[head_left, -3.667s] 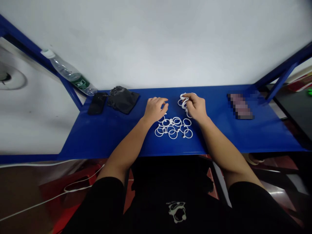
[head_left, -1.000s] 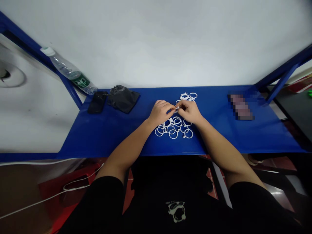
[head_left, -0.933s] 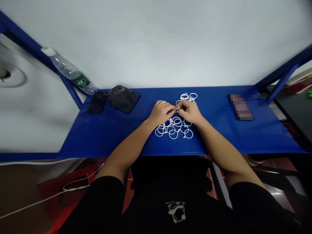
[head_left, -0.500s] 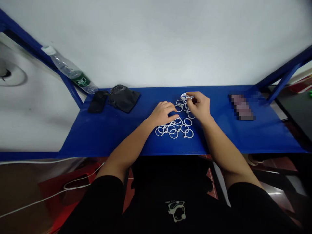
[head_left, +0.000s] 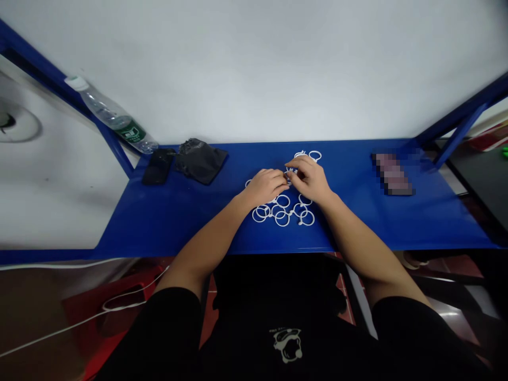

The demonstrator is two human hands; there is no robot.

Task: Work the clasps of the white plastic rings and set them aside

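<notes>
Several white plastic rings (head_left: pixel 282 210) lie loose on the blue table (head_left: pixel 190 217) in front of me. A smaller heap of white rings (head_left: pixel 311 155) sits further back. My left hand (head_left: pixel 265 187) and my right hand (head_left: pixel 310 180) meet fingertip to fingertip just above the near rings. Both are closed in a pinch on a white ring (head_left: pixel 288 174) held between them, mostly hidden by the fingers.
A black phone (head_left: pixel 157 165) and a crumpled black pouch (head_left: pixel 200 160) lie at the table's back left. A plastic water bottle (head_left: pixel 113 116) leans on the blue frame there. A blurred flat object (head_left: pixel 392 173) rests at the back right. A white wall rises behind.
My right hand has come back from the far heap toward the left hand. Both hands now pinch a ring together above the near pile.
</notes>
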